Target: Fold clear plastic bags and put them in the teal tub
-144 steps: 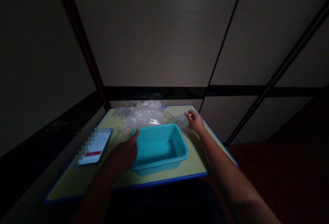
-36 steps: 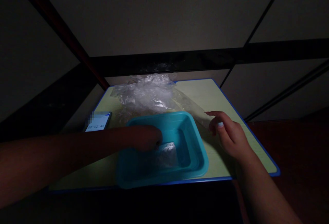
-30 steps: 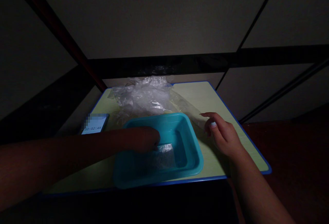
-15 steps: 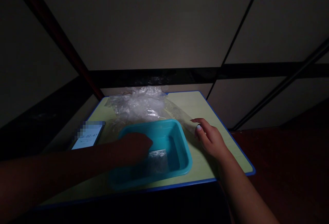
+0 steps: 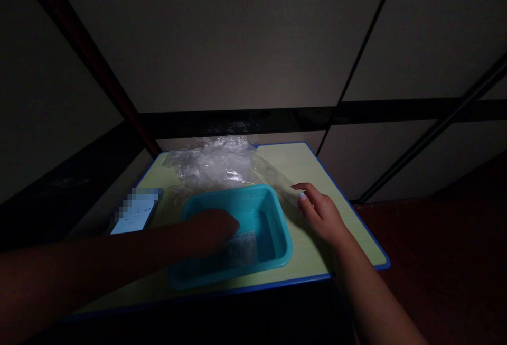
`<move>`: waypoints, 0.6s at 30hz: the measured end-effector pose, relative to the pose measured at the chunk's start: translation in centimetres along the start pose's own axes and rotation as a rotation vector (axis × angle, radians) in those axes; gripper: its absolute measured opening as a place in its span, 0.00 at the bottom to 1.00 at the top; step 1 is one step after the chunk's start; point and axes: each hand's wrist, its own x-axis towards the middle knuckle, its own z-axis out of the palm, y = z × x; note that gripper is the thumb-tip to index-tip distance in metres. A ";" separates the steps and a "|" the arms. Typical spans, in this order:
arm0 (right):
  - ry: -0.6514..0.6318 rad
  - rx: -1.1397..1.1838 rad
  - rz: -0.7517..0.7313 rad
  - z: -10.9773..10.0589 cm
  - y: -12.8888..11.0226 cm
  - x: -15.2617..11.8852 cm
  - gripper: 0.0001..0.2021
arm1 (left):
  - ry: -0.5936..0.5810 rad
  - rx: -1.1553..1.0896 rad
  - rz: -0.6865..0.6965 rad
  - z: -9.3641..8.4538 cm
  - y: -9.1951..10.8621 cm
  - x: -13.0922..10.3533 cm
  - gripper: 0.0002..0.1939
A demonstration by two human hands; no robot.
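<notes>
A turquoise plastic basin (image 5: pixel 282 229) stands on the small table near its front edge. My left hand (image 5: pixel 216 229) reaches into it from the left, back of the hand up; shadow and the hand itself hide the fingers. Under and beside that hand, a small clear plastic packet (image 5: pixel 247 247) lies on the basin's floor. To the right of the basin, my right hand (image 5: pixel 322 215) has its index finger and thumb apart, close to the end of a clear plastic sheet (image 5: pixel 277 178). Whether it touches the sheet I cannot tell.
Crumpled clear plastic (image 5: pixel 222 160) lies behind the basin at the table's back. A phone (image 5: pixel 137 213) with a lit screen is at the left. The table (image 5: pixel 293 155) has a blue edge and stands against dark panelled doors (image 5: pixel 237 44).
My left hand has shifted slightly right inside the basin and now covers a bit more of the packet. My right hand has kept its pose. The view has shifted a little.
</notes>
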 end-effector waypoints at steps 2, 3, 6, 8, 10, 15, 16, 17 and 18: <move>0.007 0.004 0.002 0.1 0.1 0.1 0.18 | -0.011 0.000 -0.009 0.0 -0.1 0.0 0.08; 0.010 0.004 0.003 0.1 0.1 0.1 0.18 | -0.002 -0.001 -0.017 -0.1 -0.1 -0.1 0.08; 0.017 0.010 0.001 0.1 0.2 0.0 0.18 | 0.104 -0.019 -0.048 -0.9 0.0 -0.9 0.10; 0.021 0.014 0.003 0.1 0.2 0.0 0.18 | 0.226 -0.062 -0.099 -1.8 0.2 -2.1 0.11; 0.023 0.016 0.006 0.0 0.2 0.0 0.18 | 0.384 -0.116 -0.182 -2.7 0.2 -3.9 0.13; 0.002 0.074 -0.013 0.3 0.2 0.3 0.20 | 0.622 -0.176 -0.594 -2.4 -0.9 -8.5 0.22; -0.002 0.124 -0.004 0.5 0.1 0.4 0.21 | 0.623 -0.198 -0.634 -1.6 -1.3 -9.0 0.22; -0.012 0.196 0.016 0.7 -0.2 0.3 0.23 | 0.617 -0.237 -0.651 -0.7 -1.7 -9.4 0.22; -0.029 0.284 0.043 1.0 -0.6 0.3 0.24 | 0.600 -0.285 -0.651 0.4 -2.2 -9.5 0.22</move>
